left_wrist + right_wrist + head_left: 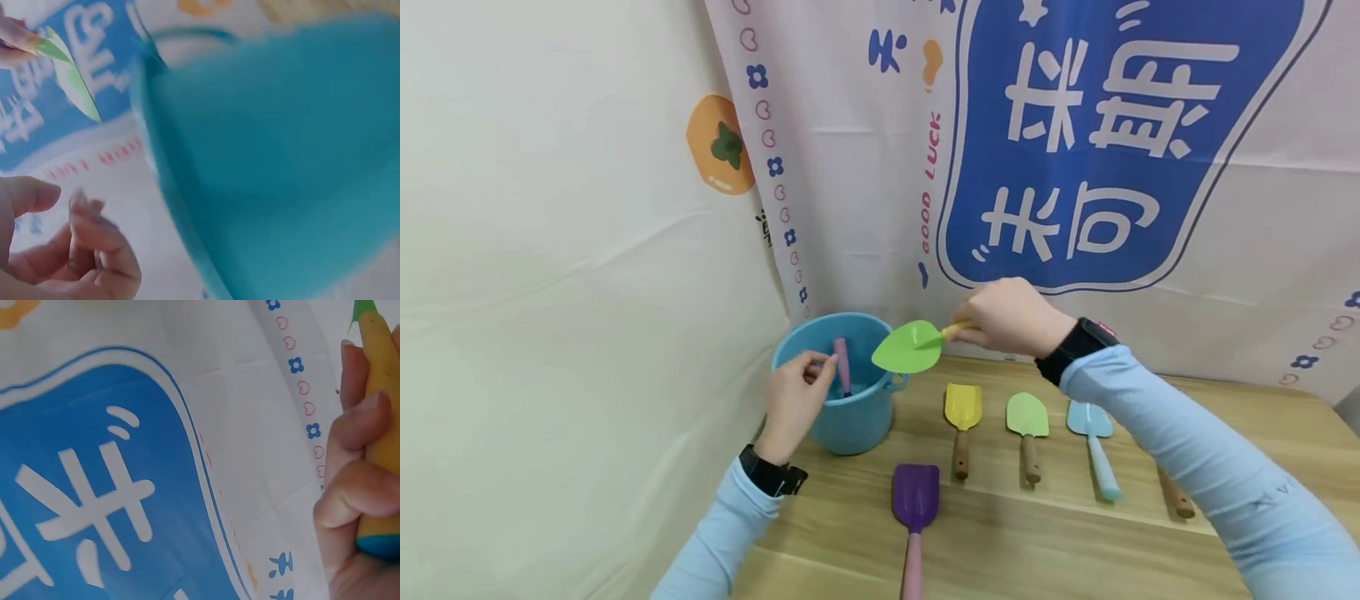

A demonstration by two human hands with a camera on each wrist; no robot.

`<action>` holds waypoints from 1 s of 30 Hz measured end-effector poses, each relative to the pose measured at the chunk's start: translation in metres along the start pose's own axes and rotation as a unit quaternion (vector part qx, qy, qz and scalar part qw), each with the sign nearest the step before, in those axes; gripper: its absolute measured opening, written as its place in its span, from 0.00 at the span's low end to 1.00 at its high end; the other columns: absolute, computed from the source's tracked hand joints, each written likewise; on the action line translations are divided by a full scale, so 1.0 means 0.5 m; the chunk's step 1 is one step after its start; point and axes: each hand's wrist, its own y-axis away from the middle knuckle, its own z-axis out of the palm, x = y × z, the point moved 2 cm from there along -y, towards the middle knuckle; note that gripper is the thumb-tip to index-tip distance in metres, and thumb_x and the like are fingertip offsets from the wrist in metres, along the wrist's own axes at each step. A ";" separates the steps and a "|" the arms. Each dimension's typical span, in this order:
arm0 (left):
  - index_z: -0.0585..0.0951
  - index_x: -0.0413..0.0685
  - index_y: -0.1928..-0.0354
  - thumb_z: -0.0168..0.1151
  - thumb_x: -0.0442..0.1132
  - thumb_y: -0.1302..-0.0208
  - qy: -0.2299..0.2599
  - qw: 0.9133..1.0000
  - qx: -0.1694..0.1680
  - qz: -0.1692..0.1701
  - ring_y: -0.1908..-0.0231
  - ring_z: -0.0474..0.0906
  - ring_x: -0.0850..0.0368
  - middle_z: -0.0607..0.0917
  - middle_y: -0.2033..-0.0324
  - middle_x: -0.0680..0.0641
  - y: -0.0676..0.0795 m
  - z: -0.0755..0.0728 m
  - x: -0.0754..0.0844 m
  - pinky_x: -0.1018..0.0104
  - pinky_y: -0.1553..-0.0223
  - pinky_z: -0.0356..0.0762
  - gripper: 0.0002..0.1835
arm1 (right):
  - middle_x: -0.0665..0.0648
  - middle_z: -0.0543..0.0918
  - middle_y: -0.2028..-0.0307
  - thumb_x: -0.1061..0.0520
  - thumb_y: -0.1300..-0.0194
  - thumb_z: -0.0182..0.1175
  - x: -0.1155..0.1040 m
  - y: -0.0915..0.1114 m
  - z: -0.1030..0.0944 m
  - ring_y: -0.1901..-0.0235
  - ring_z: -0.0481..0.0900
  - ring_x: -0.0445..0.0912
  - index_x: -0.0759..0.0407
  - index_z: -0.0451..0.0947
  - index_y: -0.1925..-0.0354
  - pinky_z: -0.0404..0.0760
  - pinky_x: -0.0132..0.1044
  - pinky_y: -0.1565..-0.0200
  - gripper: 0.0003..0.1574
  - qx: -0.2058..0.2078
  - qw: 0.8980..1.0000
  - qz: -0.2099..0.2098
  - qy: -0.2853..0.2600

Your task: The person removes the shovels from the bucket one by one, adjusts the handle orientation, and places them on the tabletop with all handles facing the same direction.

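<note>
My right hand [1011,318] grips the yellow handle [382,431] of a toy shovel with a leaf-shaped green blade [912,348]. The blade points left, next to the rim of a blue bucket [852,427]. Over the bucket's near left rim is my left hand [797,396], its fingers loosely bent. In the left wrist view a gap shows between the left thumb and fingers [103,240], with nothing held. A pink-handled tool [842,364] leans inside the bucket, its lower end hidden by the wall.
On the wooden table lie a purple shovel [916,500], a yellow one [962,408], a light green one [1027,414] and a light blue one [1092,421]. A brown handle [1176,496] shows under my right forearm. Printed cloth [865,192] hangs behind, plain cloth [565,333] at left.
</note>
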 end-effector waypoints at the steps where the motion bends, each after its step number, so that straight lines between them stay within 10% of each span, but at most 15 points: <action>1: 0.83 0.40 0.68 0.61 0.39 0.38 0.016 1.000 -0.016 -0.001 0.78 0.75 0.61 0.80 0.80 0.51 0.003 0.011 0.014 0.70 0.78 0.73 0.09 | 0.45 0.73 0.83 0.42 0.44 0.64 -0.002 0.017 0.002 0.84 0.67 0.38 0.50 0.81 0.77 0.71 0.32 0.81 0.15 0.012 1.000 -0.004 -0.001; 9: 0.83 0.44 0.67 0.59 0.44 0.36 0.098 0.984 -0.142 -0.035 0.79 0.78 0.62 0.83 0.77 0.51 0.044 0.107 0.070 0.69 0.76 0.76 0.11 | 0.45 0.73 0.80 0.43 0.44 0.64 -0.022 0.141 0.025 0.84 0.67 0.37 0.49 0.85 0.69 0.64 0.29 0.85 0.13 0.071 0.997 0.006 0.002; 15: 0.80 0.39 0.67 0.56 0.47 0.34 0.225 0.924 -0.277 -0.136 0.77 0.80 0.50 0.82 0.77 0.41 0.071 0.175 0.072 0.61 0.73 0.80 0.16 | 0.43 0.71 0.81 0.43 0.46 0.66 -0.035 0.220 0.044 0.85 0.66 0.35 0.50 0.84 0.71 0.64 0.27 0.86 0.13 0.095 0.995 0.028 -0.005; 20: 0.79 0.32 0.61 0.54 0.40 0.33 0.279 0.884 -0.323 -0.189 0.77 0.79 0.56 0.82 0.73 0.34 0.079 0.204 0.075 0.60 0.70 0.80 0.15 | 0.43 0.74 0.80 0.45 0.48 0.68 -0.043 0.259 0.074 0.85 0.66 0.33 0.49 0.84 0.69 0.62 0.25 0.86 0.12 0.099 0.994 0.055 -0.011; 30: 0.78 0.31 0.62 0.51 0.37 0.31 0.275 0.862 -0.384 -0.186 0.77 0.75 0.56 0.80 0.73 0.32 0.083 0.251 0.055 0.65 0.72 0.78 0.13 | 0.40 0.74 0.74 0.43 0.40 0.60 -0.063 0.338 0.120 0.82 0.64 0.31 0.49 0.83 0.57 0.63 0.25 0.83 0.17 -0.033 0.979 0.164 -0.114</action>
